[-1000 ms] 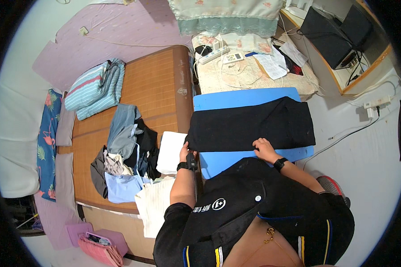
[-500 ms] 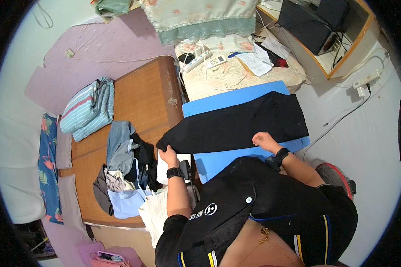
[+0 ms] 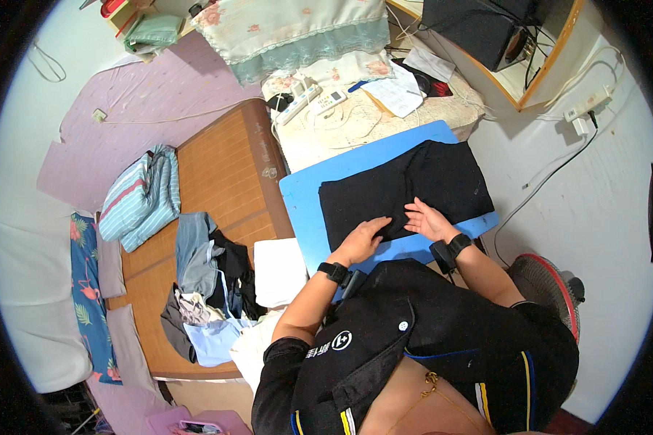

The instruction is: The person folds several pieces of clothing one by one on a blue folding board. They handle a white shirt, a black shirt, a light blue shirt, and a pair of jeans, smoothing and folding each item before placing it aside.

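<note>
Black trousers lie folded back on themselves on a blue board in front of me. The folded end lies over their middle and makes a ridge across the cloth. My left hand rests at the near edge of the trousers, its fingers stretched out on the fabric. Just right of it, my right hand is over the cloth with fingers apart and the palm partly turned up. Neither hand grips the fabric. Each wrist wears a black band.
On the brown mat-covered bed are a heap of clothes, a folded white cloth and a striped blue quilt. Behind the board, a covered surface holds a power strip and papers. A fan stands at right.
The left end of the trousers has been folded over to the right, shortening them. My left hand has let go of that end and moved right, near my right hand. The view has shifted slightly.
</note>
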